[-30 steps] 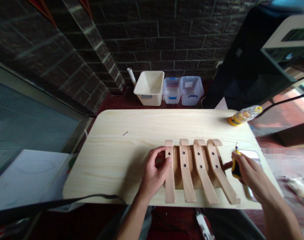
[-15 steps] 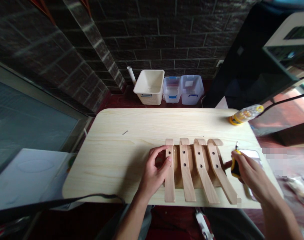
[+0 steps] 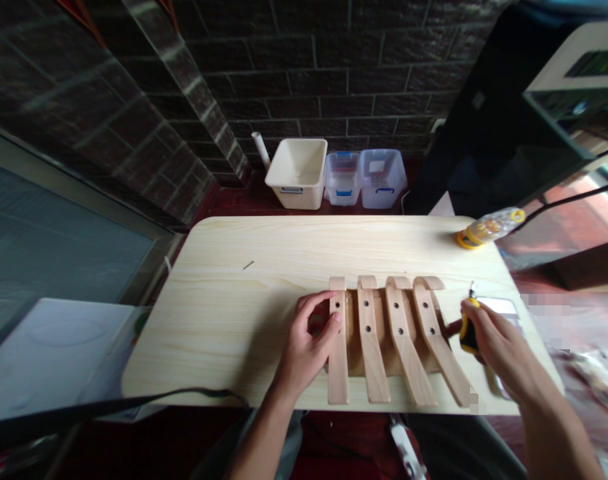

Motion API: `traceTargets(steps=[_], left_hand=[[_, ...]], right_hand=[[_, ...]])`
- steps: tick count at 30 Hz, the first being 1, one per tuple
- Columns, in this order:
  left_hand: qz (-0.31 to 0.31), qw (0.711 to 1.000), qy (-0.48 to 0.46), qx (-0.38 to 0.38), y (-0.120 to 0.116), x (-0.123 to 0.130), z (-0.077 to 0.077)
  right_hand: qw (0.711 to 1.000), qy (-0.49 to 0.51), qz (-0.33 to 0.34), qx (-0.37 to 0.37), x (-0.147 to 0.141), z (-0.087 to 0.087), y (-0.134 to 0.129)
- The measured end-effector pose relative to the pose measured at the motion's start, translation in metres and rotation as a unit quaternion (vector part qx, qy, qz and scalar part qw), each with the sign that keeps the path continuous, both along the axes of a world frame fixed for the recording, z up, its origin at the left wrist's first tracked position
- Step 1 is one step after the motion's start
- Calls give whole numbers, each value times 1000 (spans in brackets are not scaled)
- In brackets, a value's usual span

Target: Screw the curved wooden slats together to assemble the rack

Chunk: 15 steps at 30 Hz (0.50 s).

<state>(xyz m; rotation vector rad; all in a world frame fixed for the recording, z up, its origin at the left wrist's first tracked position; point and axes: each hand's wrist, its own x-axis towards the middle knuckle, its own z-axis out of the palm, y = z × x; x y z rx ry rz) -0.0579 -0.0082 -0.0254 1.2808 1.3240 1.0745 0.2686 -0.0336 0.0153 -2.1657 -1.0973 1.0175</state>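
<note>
Several pale wooden strips with curled far ends lie side by side across a brown base (image 3: pixel 354 360). Dark round spots, screw heads or holes, show on each strip. My left hand (image 3: pixel 307 343) grips the leftmost wooden strip (image 3: pixel 339 373), thumb on top and fingers at its left edge; the thumb partly covers the lower dark spot. To the right of the strips, my right hand (image 3: pixel 499 340) is closed around the yellow-and-black handle of a screwdriver (image 3: pixel 469 333). Its short metal tip points up and away, apart from the strips.
A phone (image 3: pixel 499 307) lies partly beneath my right hand. A clear bottle with yellow ends (image 3: pixel 489 230) stands at the table's (image 3: pixel 209 313) far right corner. One thin dark piece (image 3: pixel 249 265) lies at left. Behind, a cream bin (image 3: pixel 299 193) and two clear boxes (image 3: pixel 384 180) sit on the floor.
</note>
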Motion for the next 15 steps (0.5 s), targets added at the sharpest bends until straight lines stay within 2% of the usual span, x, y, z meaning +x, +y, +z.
traceTargets(steps=[15], left_hand=[[-2,1000,10,3,2,0,0]], right_hand=[[1000,-7,-1,1,-1,-2,1]])
